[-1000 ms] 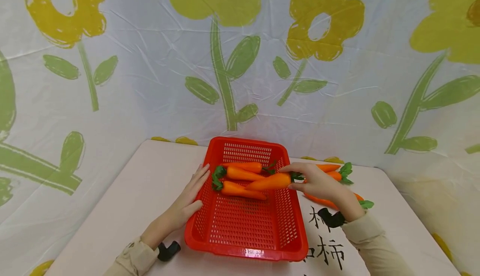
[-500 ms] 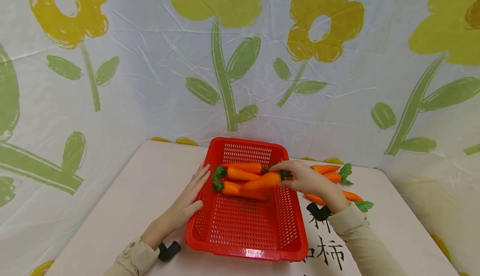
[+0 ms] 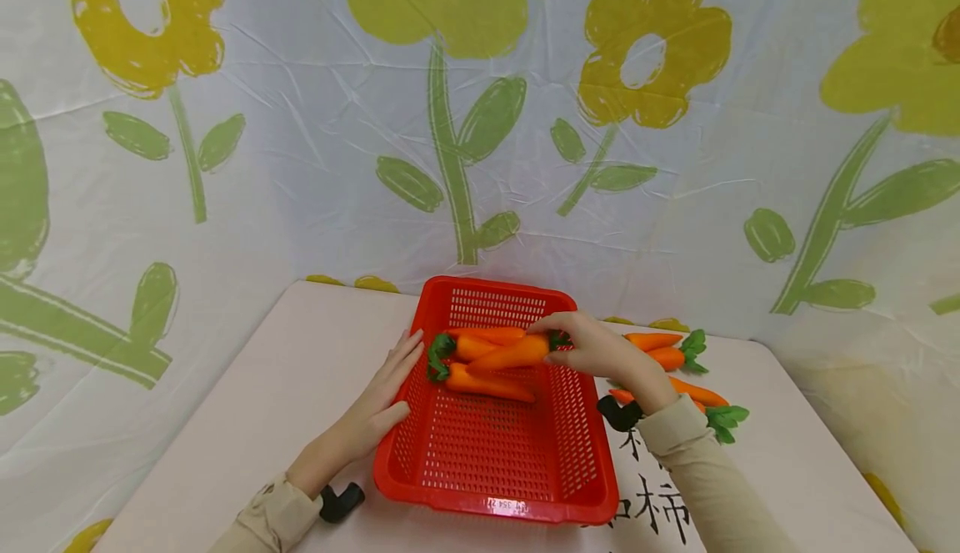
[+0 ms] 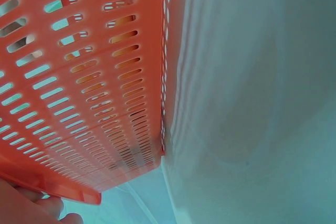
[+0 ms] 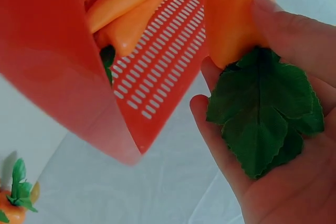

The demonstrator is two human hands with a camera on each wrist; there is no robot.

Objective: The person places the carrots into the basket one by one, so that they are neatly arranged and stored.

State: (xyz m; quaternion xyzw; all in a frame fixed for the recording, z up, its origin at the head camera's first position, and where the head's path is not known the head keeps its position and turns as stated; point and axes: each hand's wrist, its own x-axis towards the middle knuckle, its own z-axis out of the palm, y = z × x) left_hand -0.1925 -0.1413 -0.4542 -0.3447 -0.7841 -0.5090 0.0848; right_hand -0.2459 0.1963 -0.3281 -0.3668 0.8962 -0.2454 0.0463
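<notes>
A red plastic basket with slotted walls stands in the middle of the table. My left hand rests along its left rim with the fingers straight; the left wrist view shows its fingertips at the rim. Over the basket's right side, my right hand pinches an orange carrot near its leafy top. Green leaves lie against the palm in the right wrist view. Several other carrots lie in the far half of the basket, one of them in front, their leaves to the left.
More carrots with green tops lie on the table right of the basket, partly behind my right forearm. Black characters mark the tabletop near the basket's right front corner. A flower-printed cloth hangs behind the table.
My right hand has moved left with the carrot, bringing it farther in over the others in the basket. The left hand stays at the rim.
</notes>
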